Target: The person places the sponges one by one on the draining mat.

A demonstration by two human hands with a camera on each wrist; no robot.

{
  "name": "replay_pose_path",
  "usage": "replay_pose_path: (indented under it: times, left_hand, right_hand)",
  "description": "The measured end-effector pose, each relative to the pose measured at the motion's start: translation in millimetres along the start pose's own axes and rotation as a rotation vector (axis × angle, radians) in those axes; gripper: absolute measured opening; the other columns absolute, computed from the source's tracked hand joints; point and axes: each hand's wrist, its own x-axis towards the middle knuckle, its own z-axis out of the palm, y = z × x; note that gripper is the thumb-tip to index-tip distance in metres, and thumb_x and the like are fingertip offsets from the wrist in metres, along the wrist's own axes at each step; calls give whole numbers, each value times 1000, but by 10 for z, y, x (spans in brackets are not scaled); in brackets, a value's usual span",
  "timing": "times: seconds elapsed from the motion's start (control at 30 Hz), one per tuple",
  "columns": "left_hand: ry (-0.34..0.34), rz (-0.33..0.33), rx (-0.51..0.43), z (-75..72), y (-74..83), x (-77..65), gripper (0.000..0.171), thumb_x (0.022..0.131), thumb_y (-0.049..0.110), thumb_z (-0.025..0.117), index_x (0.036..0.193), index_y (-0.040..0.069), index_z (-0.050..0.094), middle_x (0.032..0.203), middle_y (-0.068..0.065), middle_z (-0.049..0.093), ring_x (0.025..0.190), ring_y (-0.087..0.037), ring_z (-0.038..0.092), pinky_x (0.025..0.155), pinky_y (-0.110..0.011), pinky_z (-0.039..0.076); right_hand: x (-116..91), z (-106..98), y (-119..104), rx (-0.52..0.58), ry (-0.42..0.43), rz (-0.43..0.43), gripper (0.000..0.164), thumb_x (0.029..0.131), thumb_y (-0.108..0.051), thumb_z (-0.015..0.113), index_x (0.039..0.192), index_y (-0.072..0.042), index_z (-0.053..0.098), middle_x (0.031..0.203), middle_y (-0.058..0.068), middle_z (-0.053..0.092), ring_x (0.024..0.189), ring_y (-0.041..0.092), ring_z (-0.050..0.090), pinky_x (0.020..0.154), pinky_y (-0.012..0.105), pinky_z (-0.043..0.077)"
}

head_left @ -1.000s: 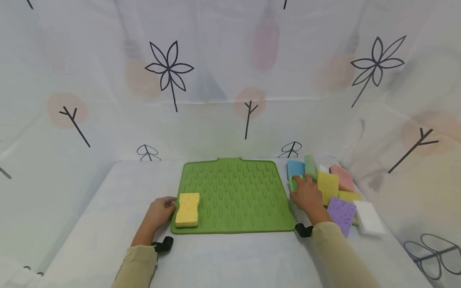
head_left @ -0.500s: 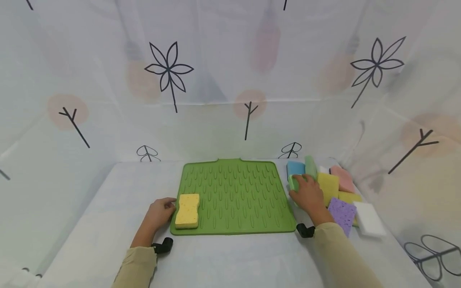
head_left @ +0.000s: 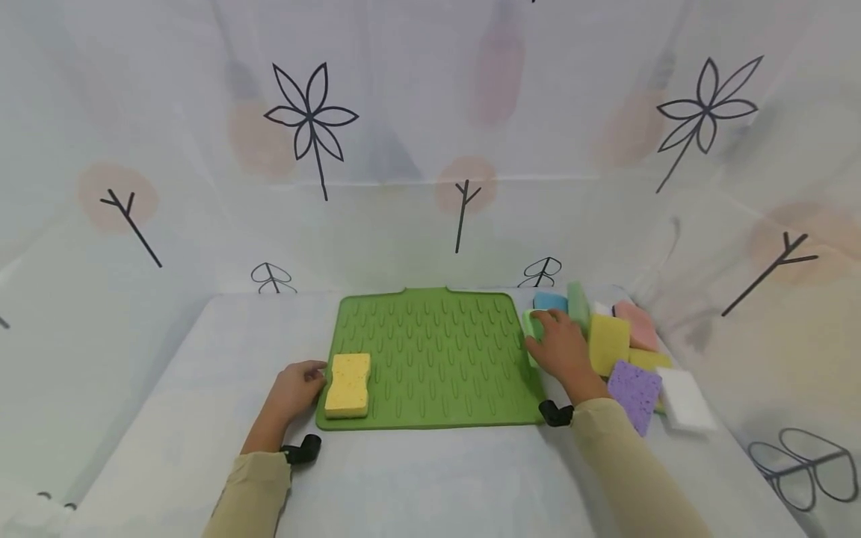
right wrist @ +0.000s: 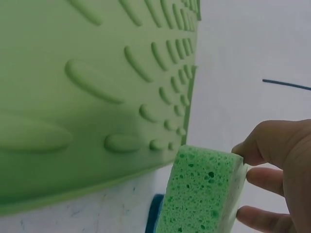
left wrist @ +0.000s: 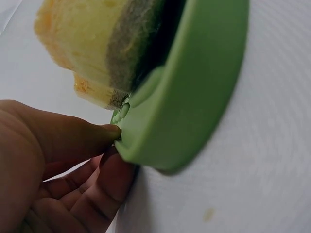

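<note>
Left hand (head_left: 294, 390) pinches the green mat (head_left: 437, 362) at its left edge, beside the yellow sponge (head_left: 348, 385); right hand (head_left: 563, 350) pinches the green sponge (right wrist: 198, 189) by the right edge, perhaps touching.

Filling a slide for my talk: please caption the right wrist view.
The right hand holds a porous green sponge near the ridged green mat.

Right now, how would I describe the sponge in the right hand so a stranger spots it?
Find the big green mat, then the sponges to its right. The right hand grips a porous, bright green sponge at the mat's edge; unlike the blue sponge and pale green sponge behind it, only this one is held.
</note>
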Motion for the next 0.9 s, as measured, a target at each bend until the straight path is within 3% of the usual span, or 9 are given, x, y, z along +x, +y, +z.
replay_pose_path:
  times: [0.9]
  left_hand:
    - [-11, -44, -5, 11, -27, 58, 40, 86, 21, 52, 125, 12, 55, 102, -6, 61, 79, -15, 54, 63, -27, 44]
  right_hand:
    - [87, 98, -545, 82, -51, -38, 49, 84, -31, 54, 128, -10, 49, 131, 24, 41, 104, 47, 50, 78, 54, 44]
